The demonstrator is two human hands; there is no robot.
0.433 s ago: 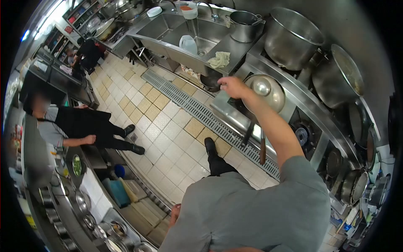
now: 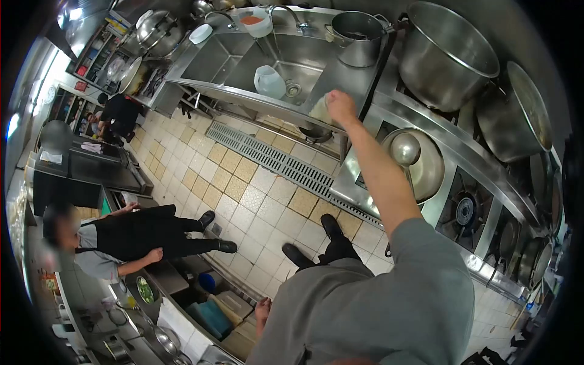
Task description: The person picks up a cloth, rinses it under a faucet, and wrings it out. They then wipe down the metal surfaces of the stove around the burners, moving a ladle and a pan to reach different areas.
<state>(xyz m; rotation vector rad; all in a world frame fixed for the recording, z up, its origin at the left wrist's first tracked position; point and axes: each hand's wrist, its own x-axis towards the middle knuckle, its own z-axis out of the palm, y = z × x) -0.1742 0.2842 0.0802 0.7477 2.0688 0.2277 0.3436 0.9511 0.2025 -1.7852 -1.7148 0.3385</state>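
My right hand [image 2: 342,107] is closed around a pale cloth [image 2: 320,111] at the front edge of the steel counter beside the sink [image 2: 249,61]. Part of the cloth hangs below my fist. To the right of my forearm, a ladle [image 2: 406,149] lies in a wide metal wok [image 2: 429,173] on the stove; my arm hides part of the wok. Low beside my body, my left hand [image 2: 263,309] has curled fingers, and whatever may be inside them is hidden. A translucent white plastic jug [image 2: 269,82] stands in the sink.
Large stockpots [image 2: 447,58] stand behind the stove, and a pot [image 2: 358,39] sits by the sink. An unused burner [image 2: 466,210] is to the right. A co-worker [image 2: 134,237] stands left across the tiled floor [image 2: 258,204], which a drain grate [image 2: 274,161] crosses.
My right hand has moved up to the counter and taken hold of the cloth that lay there. My view has shifted, and both my shoes now show.
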